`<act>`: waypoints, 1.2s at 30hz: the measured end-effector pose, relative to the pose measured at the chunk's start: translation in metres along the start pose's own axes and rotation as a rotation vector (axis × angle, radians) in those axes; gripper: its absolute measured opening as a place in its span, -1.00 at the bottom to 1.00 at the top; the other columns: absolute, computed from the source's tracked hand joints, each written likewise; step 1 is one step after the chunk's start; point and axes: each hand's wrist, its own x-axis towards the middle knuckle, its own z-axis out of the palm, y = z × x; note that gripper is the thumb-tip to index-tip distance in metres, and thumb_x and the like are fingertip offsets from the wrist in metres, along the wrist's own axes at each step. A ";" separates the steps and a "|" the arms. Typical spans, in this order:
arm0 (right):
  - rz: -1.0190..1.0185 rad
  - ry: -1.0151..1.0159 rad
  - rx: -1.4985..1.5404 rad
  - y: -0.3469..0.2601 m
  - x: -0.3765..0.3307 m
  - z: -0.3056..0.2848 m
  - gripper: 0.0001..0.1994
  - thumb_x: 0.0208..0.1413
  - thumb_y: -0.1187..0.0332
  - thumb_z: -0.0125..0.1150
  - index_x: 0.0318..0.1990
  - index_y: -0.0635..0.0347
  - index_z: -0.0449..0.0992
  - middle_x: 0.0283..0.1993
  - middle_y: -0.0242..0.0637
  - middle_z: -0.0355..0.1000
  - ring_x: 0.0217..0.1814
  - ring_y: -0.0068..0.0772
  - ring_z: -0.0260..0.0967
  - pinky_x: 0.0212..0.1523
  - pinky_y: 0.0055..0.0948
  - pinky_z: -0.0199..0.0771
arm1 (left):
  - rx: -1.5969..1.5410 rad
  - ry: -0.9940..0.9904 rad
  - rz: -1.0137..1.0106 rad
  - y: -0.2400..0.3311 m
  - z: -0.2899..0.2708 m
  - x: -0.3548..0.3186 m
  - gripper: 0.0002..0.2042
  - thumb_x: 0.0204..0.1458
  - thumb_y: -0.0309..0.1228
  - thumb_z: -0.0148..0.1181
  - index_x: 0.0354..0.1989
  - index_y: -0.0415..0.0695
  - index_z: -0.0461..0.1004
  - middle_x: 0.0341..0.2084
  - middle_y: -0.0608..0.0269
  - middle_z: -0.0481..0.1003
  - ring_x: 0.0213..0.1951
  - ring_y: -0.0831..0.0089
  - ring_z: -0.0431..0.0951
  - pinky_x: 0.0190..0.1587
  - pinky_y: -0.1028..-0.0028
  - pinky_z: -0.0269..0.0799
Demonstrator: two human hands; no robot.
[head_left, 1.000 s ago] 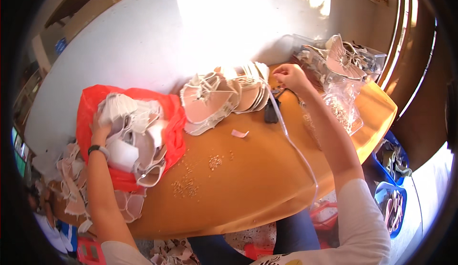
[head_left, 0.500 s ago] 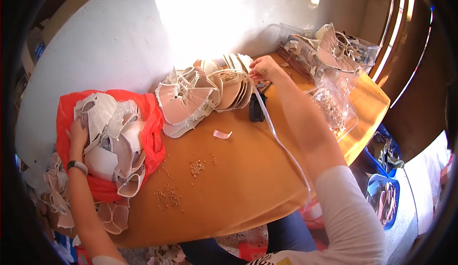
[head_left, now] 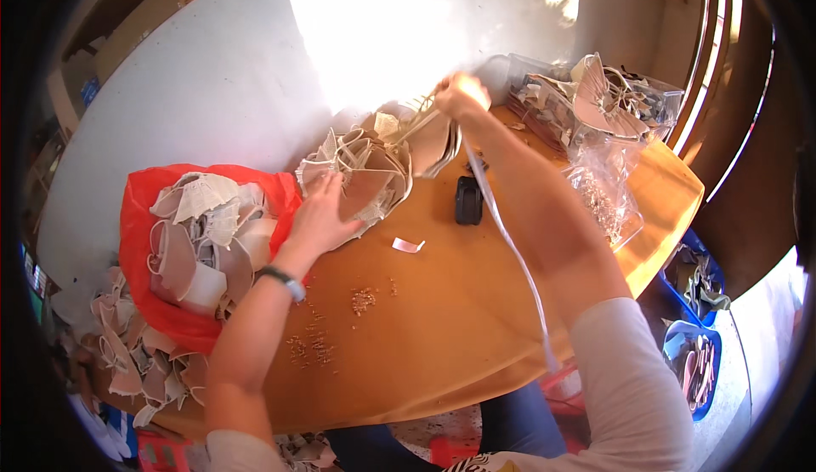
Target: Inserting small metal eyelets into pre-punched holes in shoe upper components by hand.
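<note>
Left of black case (head_left: pixel 468 201) on orange surface (head_left: pixel 442 302): left hand (head_left: pixel 320 221), grip loosely spread, fingertips touching near cup stack (head_left: pixel 367 190). Beyond case: right hand (head_left: pixel 463 95), grip pressed together, pinching pale straps (head_left: pixel 418 121) atop far cup stack (head_left: pixel 432 145).

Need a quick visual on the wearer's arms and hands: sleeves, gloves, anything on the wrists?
No gloves on the left hand or right hand. Short pale-grey left sleeve and right sleeve. Left wrist: dark wristband with a paler section. Right wrist: nothing visible. No cables worn on either arm.
</note>
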 end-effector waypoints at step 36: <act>-0.495 -0.598 -0.342 0.085 -0.014 0.029 -0.22 -0.36 0.01 0.50 0.11 0.20 0.51 0.10 0.04 0.46 0.15 -0.03 0.41 0.16 -0.29 0.40 | 0.106 -0.036 0.238 0.022 0.037 0.083 -0.16 -0.20 -0.27 0.41 0.35 0.03 0.17 0.24 0.07 0.27 0.29 -0.07 0.19 0.31 0.05 0.07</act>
